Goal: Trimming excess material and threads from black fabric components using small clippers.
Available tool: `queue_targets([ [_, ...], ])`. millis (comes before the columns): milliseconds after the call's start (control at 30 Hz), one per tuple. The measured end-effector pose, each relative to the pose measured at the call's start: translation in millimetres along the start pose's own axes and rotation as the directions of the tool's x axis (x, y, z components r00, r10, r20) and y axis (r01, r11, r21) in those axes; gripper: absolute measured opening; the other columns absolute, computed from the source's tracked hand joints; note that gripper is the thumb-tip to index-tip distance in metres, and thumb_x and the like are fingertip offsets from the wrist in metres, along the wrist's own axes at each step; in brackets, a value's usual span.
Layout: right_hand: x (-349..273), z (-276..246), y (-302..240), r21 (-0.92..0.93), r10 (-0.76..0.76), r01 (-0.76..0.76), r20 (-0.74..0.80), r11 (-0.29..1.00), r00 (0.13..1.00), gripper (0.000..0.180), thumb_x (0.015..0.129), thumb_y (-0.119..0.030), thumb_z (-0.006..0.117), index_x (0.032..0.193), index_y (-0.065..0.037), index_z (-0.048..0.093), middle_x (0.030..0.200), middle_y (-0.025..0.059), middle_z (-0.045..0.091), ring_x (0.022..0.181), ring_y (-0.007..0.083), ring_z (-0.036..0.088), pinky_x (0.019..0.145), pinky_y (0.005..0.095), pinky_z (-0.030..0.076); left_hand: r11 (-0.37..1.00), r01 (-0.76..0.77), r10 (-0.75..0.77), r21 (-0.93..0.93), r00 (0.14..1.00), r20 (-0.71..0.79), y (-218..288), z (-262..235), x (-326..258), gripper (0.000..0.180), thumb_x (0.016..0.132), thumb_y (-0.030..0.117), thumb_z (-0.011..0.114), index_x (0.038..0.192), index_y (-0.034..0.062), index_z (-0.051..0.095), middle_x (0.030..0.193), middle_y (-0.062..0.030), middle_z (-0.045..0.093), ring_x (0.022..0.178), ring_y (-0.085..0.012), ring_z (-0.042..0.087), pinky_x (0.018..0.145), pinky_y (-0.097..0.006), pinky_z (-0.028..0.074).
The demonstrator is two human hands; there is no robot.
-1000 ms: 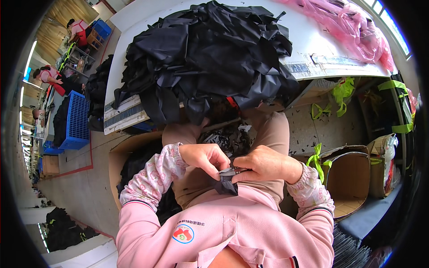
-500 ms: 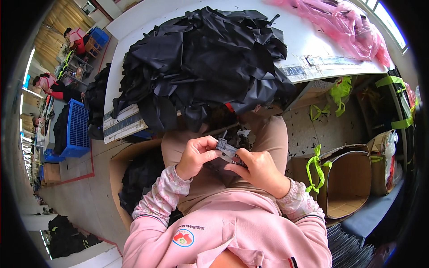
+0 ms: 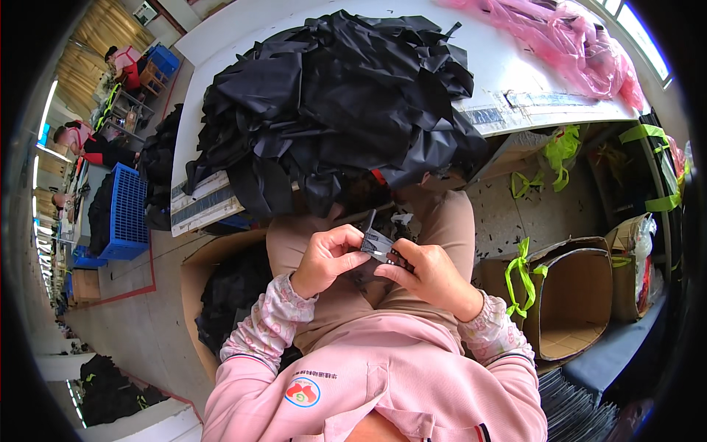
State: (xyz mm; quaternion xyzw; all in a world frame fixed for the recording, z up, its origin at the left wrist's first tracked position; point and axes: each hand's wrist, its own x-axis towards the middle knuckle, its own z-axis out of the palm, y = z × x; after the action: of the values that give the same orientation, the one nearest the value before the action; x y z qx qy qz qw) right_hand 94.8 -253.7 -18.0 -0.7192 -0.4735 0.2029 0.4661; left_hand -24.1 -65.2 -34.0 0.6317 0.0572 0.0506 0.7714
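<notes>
Over my lap, my left hand (image 3: 329, 259) pinches a small dark grey fabric piece (image 3: 375, 240) between thumb and fingers. A narrow black end sticks up from that piece. My right hand (image 3: 429, 274) is closed beside it on a small black tool (image 3: 398, 258), mostly hidden by the fingers; its exact kind cannot be made out. A pale glint shows between the hands, where tool and fabric meet. In front of my knees, a large heap of black fabric pieces (image 3: 346, 96) lies on the white table (image 3: 508, 81) and hangs over its near edge.
Pink plastic sheeting (image 3: 567, 44) lies on the table's far right. An opened cardboard box (image 3: 574, 302) stands right of me; another box (image 3: 193, 291) with black fabric stands left. A blue crate (image 3: 127, 214) and other people (image 3: 77, 140) are at far left.
The fabric piece has turned between my hands, and its black end now stands up longer. My right hand has shifted slightly to the right. Both hands keep their hold.
</notes>
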Motion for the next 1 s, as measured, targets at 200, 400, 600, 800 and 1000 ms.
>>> queue_targets([
  [200,2.9,2.6,-5.1,-0.100,-0.076,0.073,-0.024,0.992,0.997,0.035,0.083,-0.031,0.073,0.079,-0.001,0.054,0.057,0.0154,0.054,0.051,0.0344,0.057,0.047,0.0390,0.042,0.996,0.057,-0.058,-0.072,0.998,-0.022,-1.8,2.9,-3.6,0.012,0.084,-0.007,0.063,0.095,-0.0028,0.065,0.097,-0.0047,0.060,0.091,-0.0127,0.058,0.083,-0.026,0.046],
  [400,-0.1,1.2,-3.3,-0.223,-0.092,0.085,-0.022,0.971,0.996,0.034,0.083,-0.030,0.072,0.076,-0.002,0.053,0.056,0.0148,0.054,0.050,0.0354,0.056,0.047,0.0399,0.042,1.000,0.020,-0.020,0.015,0.999,-0.043,1.6,5.0,-2.9,0.012,0.083,-0.008,0.063,0.095,-0.0039,0.065,0.097,-0.0048,0.060,0.090,-0.0114,0.057,0.081,-0.025,0.046],
  [600,-1.4,-1.5,-1.1,-0.140,-0.056,0.053,-0.016,0.989,0.998,0.033,0.084,-0.028,0.072,0.076,-0.001,0.054,0.057,0.0175,0.052,0.051,0.0365,0.054,0.047,0.0393,0.041,0.989,0.023,-0.012,0.147,0.997,-0.075,8.2,1.0,-5.0,0.008,0.082,-0.006,0.065,0.090,-0.0051,0.063,0.096,-0.0048,0.059,0.088,-0.0105,0.056,0.079,-0.024,0.046],
  [800,-0.7,-4.3,4.9,-0.101,0.030,-0.027,0.034,0.995,0.999,0.033,0.086,-0.027,0.071,0.084,0.001,0.055,0.061,0.0202,0.054,0.057,0.0396,0.055,0.050,0.0399,0.042,0.866,-0.075,0.139,0.494,0.986,-0.094,17.6,-19.5,-17.2,0.012,0.076,-0.003,0.068,0.086,-0.0046,0.060,0.094,-0.0099,0.061,0.086,-0.0183,0.060,0.079,-0.028,0.048],
  [1000,-3.9,-5.2,44.7,-0.063,0.112,-0.116,-0.062,0.991,0.992,0.033,0.091,-0.028,0.063,0.100,0.001,0.050,0.072,0.0211,0.061,0.069,0.0424,0.060,0.058,0.0450,0.046,0.291,0.201,0.053,0.935,0.973,-0.225,-17.1,-139.1,-119.3,0.007,0.074,0.005,0.060,0.078,-0.0002,0.058,0.088,-0.0153,0.059,0.086,-0.0352,0.060,0.076,-0.039,0.050],
])
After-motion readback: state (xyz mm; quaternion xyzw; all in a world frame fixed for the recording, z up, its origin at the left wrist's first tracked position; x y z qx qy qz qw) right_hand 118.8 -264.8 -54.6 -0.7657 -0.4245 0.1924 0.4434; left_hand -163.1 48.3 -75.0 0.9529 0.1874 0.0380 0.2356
